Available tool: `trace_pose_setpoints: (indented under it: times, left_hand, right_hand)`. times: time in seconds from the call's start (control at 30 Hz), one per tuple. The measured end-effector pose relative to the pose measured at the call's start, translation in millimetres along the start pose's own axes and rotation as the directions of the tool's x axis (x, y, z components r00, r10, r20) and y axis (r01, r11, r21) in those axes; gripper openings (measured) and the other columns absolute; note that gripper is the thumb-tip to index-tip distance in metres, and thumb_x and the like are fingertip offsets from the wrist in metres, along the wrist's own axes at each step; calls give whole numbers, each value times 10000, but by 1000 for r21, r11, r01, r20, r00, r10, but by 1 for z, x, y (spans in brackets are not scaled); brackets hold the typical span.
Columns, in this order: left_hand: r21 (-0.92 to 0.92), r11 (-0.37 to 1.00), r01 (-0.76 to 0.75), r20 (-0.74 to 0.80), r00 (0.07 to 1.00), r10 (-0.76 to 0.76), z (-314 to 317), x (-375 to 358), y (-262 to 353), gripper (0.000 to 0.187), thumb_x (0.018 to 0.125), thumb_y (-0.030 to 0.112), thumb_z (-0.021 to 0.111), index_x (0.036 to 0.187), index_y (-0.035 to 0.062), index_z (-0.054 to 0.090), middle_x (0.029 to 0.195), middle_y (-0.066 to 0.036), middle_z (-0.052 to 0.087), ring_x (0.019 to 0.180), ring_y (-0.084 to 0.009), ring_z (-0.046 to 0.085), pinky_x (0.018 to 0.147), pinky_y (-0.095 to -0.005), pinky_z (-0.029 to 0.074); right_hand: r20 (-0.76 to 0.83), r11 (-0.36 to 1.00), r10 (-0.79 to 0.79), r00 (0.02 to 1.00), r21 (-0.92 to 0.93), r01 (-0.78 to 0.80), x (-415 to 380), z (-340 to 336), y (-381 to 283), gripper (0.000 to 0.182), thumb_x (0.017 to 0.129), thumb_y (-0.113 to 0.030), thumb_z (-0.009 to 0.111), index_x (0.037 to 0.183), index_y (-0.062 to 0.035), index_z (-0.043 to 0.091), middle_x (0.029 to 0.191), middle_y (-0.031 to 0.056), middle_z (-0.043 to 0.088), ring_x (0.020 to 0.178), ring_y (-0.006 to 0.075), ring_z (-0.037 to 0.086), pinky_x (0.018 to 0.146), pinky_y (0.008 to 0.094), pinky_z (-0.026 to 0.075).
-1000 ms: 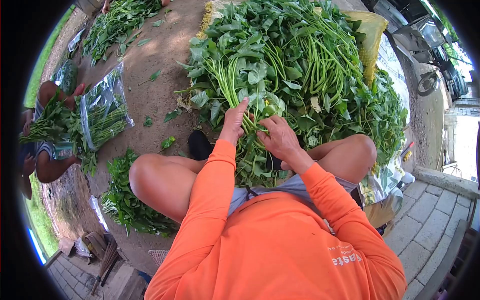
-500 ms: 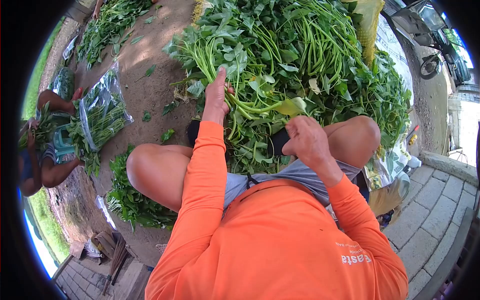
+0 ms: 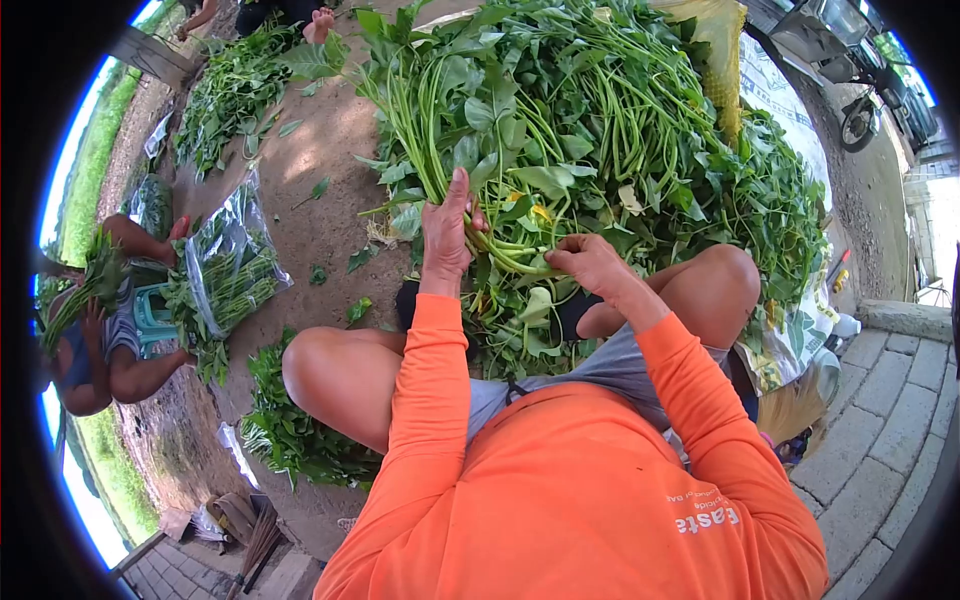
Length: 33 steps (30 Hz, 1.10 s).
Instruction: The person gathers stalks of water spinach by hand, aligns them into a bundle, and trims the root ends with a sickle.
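My left hand (image 3: 450, 232) is wrapped round a bunch of leafy green stems (image 3: 425, 130) that look like water spinach. The leafy ends fan out up and away from me, while the cut ends bend right below the thumb. At those lower ends, my right hand (image 3: 592, 264) is closed in a pinch on a stem, with the fingertips partly hidden. Behind both hands rises a large heap of the same greens (image 3: 620, 130). More loose leaves and stems (image 3: 525, 335) lie between my feet.
Bundled greens (image 3: 300, 425) lie beside my left knee. Further left, a clear plastic bag of greens (image 3: 235, 265) stands near a person on a teal stool (image 3: 153, 315), who holds a bunch. Another pile (image 3: 240, 95) is at the back left. A yellow mesh sack (image 3: 722, 70) adjoins the heap; a motorcycle (image 3: 865, 100) is at right.
My right hand has moved left and away from me to the stem ends, and the yellowish leaf by it is out of sight. The left hand keeps its hold; the whole view has shifted slightly.
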<state>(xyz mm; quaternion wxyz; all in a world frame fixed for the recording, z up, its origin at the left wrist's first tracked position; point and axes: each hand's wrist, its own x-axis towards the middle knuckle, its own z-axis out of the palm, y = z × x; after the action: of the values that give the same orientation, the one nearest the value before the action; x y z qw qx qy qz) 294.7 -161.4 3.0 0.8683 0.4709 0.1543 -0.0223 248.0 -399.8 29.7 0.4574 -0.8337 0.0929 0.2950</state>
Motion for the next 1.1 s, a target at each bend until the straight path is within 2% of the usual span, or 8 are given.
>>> trace_pose_setpoints:
  times: [0.27,0.33,0.4,0.57,0.6,0.67,0.73,1.1]
  left_hand:
    - [-102,983,-153,-87,986,145,3,7,39,447,982,506,771,919,122,552,717,21,490,562,-96,524,523,-266,449]
    - [-105,985,-136,-81,988,128,7,5,48,446,979,505,776,894,139,535,715,17,487,562,-100,523,529,-261,444]
    - [-106,986,-125,-72,990,118,7,3,49,442,978,504,778,894,144,535,716,15,488,561,-103,523,526,-263,445]
    - [-135,990,-29,-17,999,27,17,-2,33,383,1017,473,737,900,142,584,730,22,471,555,-102,516,522,-278,458]
    - [-110,993,-33,-2,999,33,21,-5,29,379,1021,470,733,901,142,585,728,23,470,554,-102,516,522,-281,460]
    - [-59,997,-49,35,998,51,28,-7,24,370,1028,462,727,904,141,588,724,24,469,551,-102,516,523,-287,465]
    - [-20,999,-31,69,997,33,27,-5,16,362,1038,449,716,912,134,590,728,28,476,557,-98,523,512,-290,468]
    - [-35,990,136,-120,983,-139,11,-6,0,377,1018,470,741,913,126,626,710,35,515,556,-77,514,501,-244,439]
  right_hand:
    - [-647,857,81,758,434,278,-1,-88,32,232,982,-273,757,861,-77,731,681,-84,529,592,14,410,528,238,315]
    - [-758,920,51,650,288,265,-22,-165,33,237,972,-305,766,878,-90,728,653,-91,527,532,23,418,493,229,323]
    - [-833,979,167,528,203,9,-37,-233,50,446,961,-381,755,1176,10,765,912,60,729,813,150,679,733,311,547]
    - [-893,953,-291,343,-301,26,-47,-210,22,413,975,-323,747,1255,-18,753,1032,86,752,892,138,682,779,281,553]
    - [-782,890,-287,553,-3,457,-48,-164,-3,300,977,-196,749,1227,-30,768,970,44,756,805,84,652,701,242,527]
    - [-382,823,-296,875,363,437,-61,-85,-54,163,964,-118,760,1082,-19,813,805,-42,712,646,18,565,553,189,416]
    - [-184,805,-329,926,458,377,-42,-27,-73,250,943,-142,781,1125,28,790,875,7,741,711,36,590,619,219,461]
    - [-117,489,-411,904,809,327,-13,41,-64,83,1106,-158,618,1137,-82,625,1094,-6,724,1020,63,641,883,231,509]
